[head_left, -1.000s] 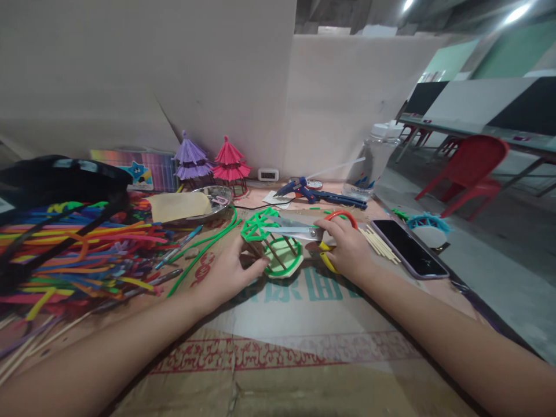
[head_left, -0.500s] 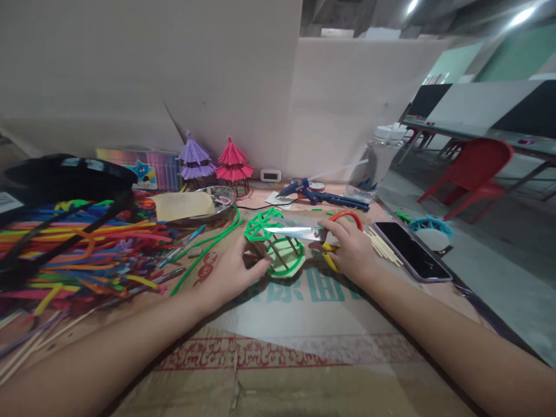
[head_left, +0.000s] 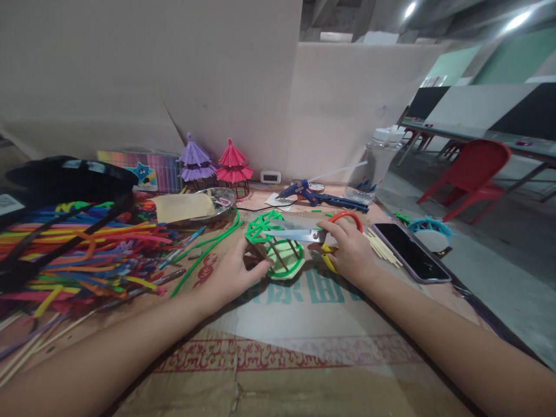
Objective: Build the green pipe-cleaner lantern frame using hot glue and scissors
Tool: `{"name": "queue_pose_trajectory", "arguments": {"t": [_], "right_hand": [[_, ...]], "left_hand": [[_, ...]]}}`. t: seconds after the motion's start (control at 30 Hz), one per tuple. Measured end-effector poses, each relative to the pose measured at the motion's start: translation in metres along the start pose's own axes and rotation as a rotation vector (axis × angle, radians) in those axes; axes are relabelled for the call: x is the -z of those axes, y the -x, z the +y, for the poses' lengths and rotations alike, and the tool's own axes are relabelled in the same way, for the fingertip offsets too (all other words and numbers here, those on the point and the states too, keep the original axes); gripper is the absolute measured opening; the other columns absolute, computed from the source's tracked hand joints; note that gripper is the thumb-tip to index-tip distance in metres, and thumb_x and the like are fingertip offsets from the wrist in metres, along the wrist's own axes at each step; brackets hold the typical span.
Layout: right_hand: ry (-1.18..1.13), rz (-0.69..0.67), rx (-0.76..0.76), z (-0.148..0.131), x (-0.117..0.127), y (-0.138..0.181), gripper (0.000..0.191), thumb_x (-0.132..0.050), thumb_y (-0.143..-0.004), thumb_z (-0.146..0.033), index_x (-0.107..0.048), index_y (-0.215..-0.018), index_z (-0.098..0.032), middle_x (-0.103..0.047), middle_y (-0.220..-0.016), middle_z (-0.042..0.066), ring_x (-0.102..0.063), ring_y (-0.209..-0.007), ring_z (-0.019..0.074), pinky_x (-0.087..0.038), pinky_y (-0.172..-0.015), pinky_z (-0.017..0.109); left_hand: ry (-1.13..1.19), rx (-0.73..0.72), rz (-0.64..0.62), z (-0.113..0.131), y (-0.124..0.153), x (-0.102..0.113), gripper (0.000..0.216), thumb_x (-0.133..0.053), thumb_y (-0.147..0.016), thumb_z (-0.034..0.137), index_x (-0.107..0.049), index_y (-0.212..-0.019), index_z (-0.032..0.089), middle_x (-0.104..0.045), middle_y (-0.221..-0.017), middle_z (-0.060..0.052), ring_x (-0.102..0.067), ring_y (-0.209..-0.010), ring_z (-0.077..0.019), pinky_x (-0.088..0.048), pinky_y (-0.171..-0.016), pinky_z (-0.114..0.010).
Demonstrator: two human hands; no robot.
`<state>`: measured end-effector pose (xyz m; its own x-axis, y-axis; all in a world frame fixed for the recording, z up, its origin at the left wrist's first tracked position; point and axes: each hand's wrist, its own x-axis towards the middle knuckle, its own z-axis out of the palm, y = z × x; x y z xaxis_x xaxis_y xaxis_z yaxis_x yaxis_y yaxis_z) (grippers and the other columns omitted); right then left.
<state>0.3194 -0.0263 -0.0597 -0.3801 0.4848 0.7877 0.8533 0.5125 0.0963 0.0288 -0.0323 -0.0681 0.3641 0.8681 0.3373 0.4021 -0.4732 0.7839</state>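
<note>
A small green pavilion model (head_left: 278, 246) of sticks and pipe cleaners lies tipped on its side on the cardboard (head_left: 286, 341). My left hand (head_left: 230, 272) grips its left end, fingers curled round it. My right hand (head_left: 350, 249) is closed on a pair of scissors (head_left: 304, 234) with red and yellow handles. The blades point left and lie across the model's green roof frame.
A heap of coloured pipe cleaners (head_left: 78, 249) fills the left. Purple (head_left: 196, 159) and pink (head_left: 233, 162) finished pavilions stand at the back by a metal dish (head_left: 217, 200). A blue glue gun (head_left: 317, 194), plastic jar (head_left: 374, 165), phone (head_left: 410, 252) and wooden sticks (head_left: 382, 243) lie right.
The scissors have shifted slightly over the model's roof. Both hands stay in nearly the same place.
</note>
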Motion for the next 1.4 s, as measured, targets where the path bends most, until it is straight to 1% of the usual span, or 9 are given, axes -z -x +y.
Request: {"name": "queue_pose_trajectory", "arguments": {"t": [0.27,0.63,0.77,0.9,1.03,1.13,1.3,1.4], "right_hand": [[-0.008,-0.018,-0.028,-0.001,0.001,0.000,0.031,-0.066,-0.091,-0.035,-0.062,-0.117,-0.020,-0.067,-0.093,0.008,-0.062,-0.079,0.0235,-0.047,-0.067,0.034],[0.004,-0.040,-0.054,-0.001,0.002,0.002,0.029,-0.067,-0.090,-0.035,-0.064,-0.115,-0.022,-0.069,-0.091,0.005,-0.064,-0.076,0.0208,-0.042,-0.063,0.030],[-0.005,-0.052,-0.066,-0.002,0.002,0.000,0.030,-0.067,-0.089,-0.035,-0.063,-0.115,-0.021,-0.068,-0.092,0.007,-0.064,-0.079,0.0225,-0.043,-0.065,0.032],[-0.023,-0.068,-0.058,0.000,0.001,0.002,0.031,-0.068,-0.088,-0.035,-0.063,-0.114,-0.020,-0.067,-0.093,0.007,-0.063,-0.079,0.0227,-0.044,-0.065,0.032],[-0.026,-0.069,-0.080,0.000,0.000,0.003,0.034,-0.069,-0.086,-0.036,-0.062,-0.117,-0.022,-0.067,-0.094,0.007,-0.063,-0.080,0.0230,-0.044,-0.066,0.032],[-0.022,-0.074,-0.089,-0.001,0.001,0.003,0.032,-0.068,-0.087,-0.035,-0.062,-0.116,-0.022,-0.067,-0.094,0.006,-0.064,-0.080,0.0224,-0.043,-0.065,0.031],[-0.007,-0.062,-0.062,-0.001,0.001,0.002,0.031,-0.068,-0.088,-0.035,-0.062,-0.116,-0.021,-0.067,-0.093,0.006,-0.063,-0.079,0.0223,-0.043,-0.064,0.032],[0.000,-0.060,-0.058,0.000,0.001,0.002,0.032,-0.068,-0.087,-0.034,-0.062,-0.117,-0.022,-0.067,-0.093,0.006,-0.063,-0.080,0.0228,-0.042,-0.064,0.032]], "left_hand": [[-0.024,-0.028,0.013,-0.001,0.001,0.001,0.030,-0.065,-0.089,0.033,-0.053,-0.113,0.020,-0.068,-0.104,-0.006,-0.069,-0.091,-0.0205,-0.058,-0.083,-0.037],[-0.020,-0.001,0.004,0.003,0.001,0.002,0.025,-0.064,-0.088,0.032,-0.055,-0.107,0.019,-0.071,-0.094,-0.004,-0.071,-0.088,-0.0202,-0.059,-0.080,-0.035],[-0.044,0.011,0.041,0.009,0.000,0.003,0.027,-0.064,-0.087,0.032,-0.055,-0.109,0.019,-0.071,-0.099,-0.004,-0.072,-0.088,-0.0196,-0.060,-0.080,-0.034],[-0.026,0.022,0.043,0.013,-0.001,0.002,0.025,-0.063,-0.088,0.033,-0.055,-0.107,0.019,-0.070,-0.099,-0.005,-0.072,-0.085,-0.0191,-0.060,-0.078,-0.034],[0.004,0.001,0.038,0.013,-0.001,0.001,0.026,-0.063,-0.087,0.032,-0.055,-0.108,0.020,-0.071,-0.100,-0.005,-0.073,-0.085,-0.0190,-0.061,-0.076,-0.033],[-0.023,0.011,0.042,0.011,-0.001,0.001,0.027,-0.064,-0.086,0.031,-0.055,-0.108,0.020,-0.072,-0.099,-0.004,-0.073,-0.085,-0.0199,-0.061,-0.076,-0.034],[-0.048,0.016,0.033,0.010,0.000,0.002,0.032,-0.064,-0.085,0.033,-0.055,-0.113,0.019,-0.073,-0.100,-0.005,-0.073,-0.086,-0.0215,-0.061,-0.077,-0.036],[-0.056,0.016,0.033,0.012,0.000,0.003,0.031,-0.064,-0.085,0.032,-0.055,-0.112,0.019,-0.073,-0.098,-0.005,-0.073,-0.085,-0.0209,-0.061,-0.076,-0.035]]}}
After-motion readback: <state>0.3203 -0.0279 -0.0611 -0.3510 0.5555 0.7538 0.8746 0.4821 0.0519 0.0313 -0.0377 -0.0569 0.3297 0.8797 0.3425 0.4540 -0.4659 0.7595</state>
